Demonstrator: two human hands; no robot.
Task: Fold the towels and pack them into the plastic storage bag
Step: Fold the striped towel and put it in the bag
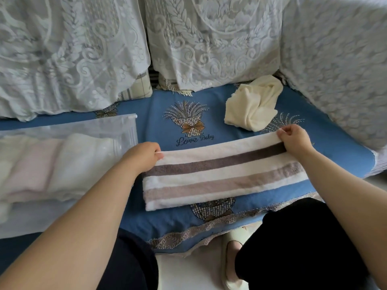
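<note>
A striped towel, white with brown and beige bands, lies folded lengthwise on the blue sofa cover in front of me. My left hand pinches its far left corner. My right hand pinches its far right corner, lifted slightly off the seat. A crumpled cream towel sits behind it, toward the back right. At the left lies a clear plastic storage bag with folded white and pale pink towels inside; its zip edge faces the striped towel.
Lace-covered back cushions line the rear of the sofa, and a lace-covered armrest rises at the right. My knees in dark trousers and a slippered foot are below the seat's lace-trimmed front edge.
</note>
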